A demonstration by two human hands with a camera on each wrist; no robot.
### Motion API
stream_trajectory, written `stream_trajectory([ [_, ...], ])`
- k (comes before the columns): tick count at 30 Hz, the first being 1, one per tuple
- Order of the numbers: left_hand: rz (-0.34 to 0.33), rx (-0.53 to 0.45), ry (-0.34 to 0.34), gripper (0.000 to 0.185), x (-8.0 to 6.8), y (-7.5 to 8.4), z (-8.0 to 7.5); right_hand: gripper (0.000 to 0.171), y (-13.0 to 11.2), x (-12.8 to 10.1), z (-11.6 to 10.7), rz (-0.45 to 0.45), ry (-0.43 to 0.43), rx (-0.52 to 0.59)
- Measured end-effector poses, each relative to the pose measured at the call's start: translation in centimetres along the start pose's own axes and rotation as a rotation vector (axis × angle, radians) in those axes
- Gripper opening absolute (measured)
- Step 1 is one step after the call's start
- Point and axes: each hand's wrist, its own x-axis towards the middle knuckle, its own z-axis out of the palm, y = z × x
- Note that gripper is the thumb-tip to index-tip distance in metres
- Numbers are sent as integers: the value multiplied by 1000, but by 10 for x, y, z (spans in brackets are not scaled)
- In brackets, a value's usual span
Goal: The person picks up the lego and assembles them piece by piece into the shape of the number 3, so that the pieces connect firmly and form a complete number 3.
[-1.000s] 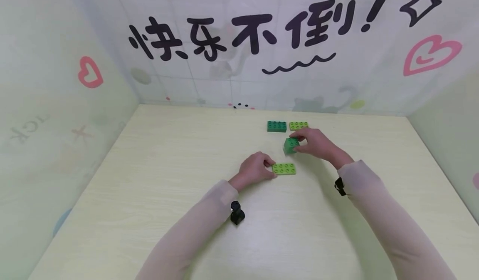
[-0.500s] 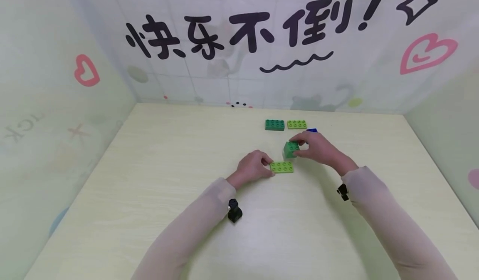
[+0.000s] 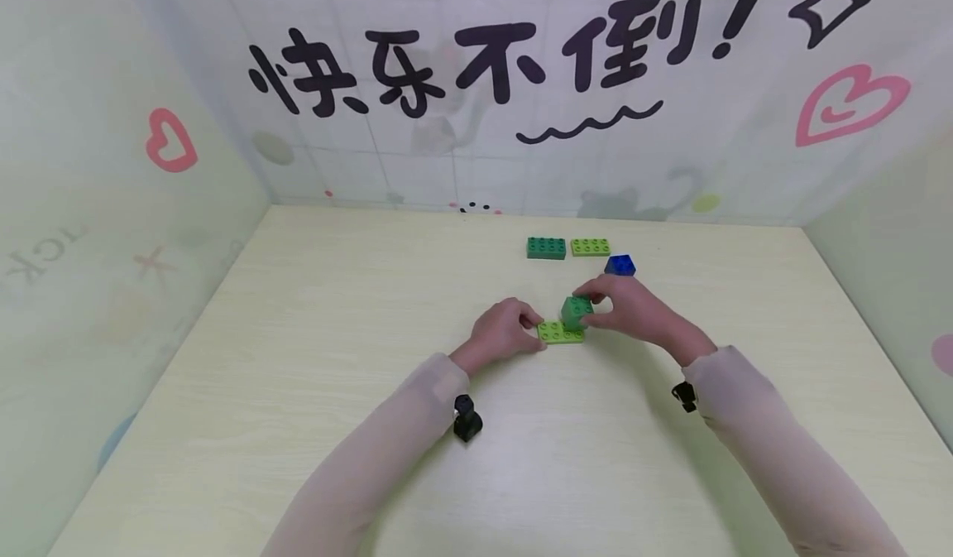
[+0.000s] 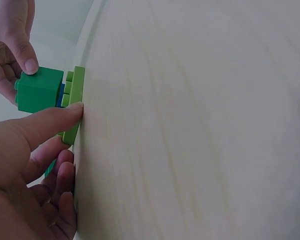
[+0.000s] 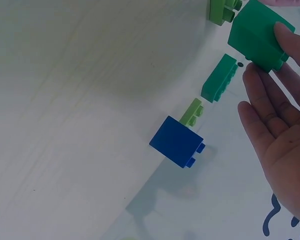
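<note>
My left hand (image 3: pixel 508 330) pinches the left end of a flat light-green toy brick (image 3: pixel 551 333) lying on the table, thumb on the near side. My right hand (image 3: pixel 633 313) grips a taller green toy brick (image 3: pixel 577 312) between thumb and fingers, just above the right part of the light-green one. In the left wrist view the green brick (image 4: pixel 40 90) stands close to the studs of the light-green brick (image 4: pixel 76 95), with a narrow gap showing. From the right wrist, the green brick (image 5: pixel 260 32) is seen with the thumb on its side.
Farther back on the table (image 3: pixel 372 276) lie a dark green brick (image 3: pixel 547 248) and another flat light-green brick (image 3: pixel 591 247). A blue brick (image 3: pixel 620 265) stands just beyond my right hand. A printed backdrop (image 3: pixel 476 160) rises behind the table.
My right hand has brought the green brick toward me, from beyond the light-green brick to over its right part. The blue brick has come into view. My left hand keeps its hold.
</note>
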Motion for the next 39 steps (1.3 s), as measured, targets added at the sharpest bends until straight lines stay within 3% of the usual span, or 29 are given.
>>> stream_trajectory([
  [12, 8, 10, -4, 34, -3, 3, -2, 39, -1, -5, 5, -1, -28, 3],
  [39, 5, 13, 0, 33, 1, 0, -1, 40, 7, -10, 16, 0, 67, 59],
])
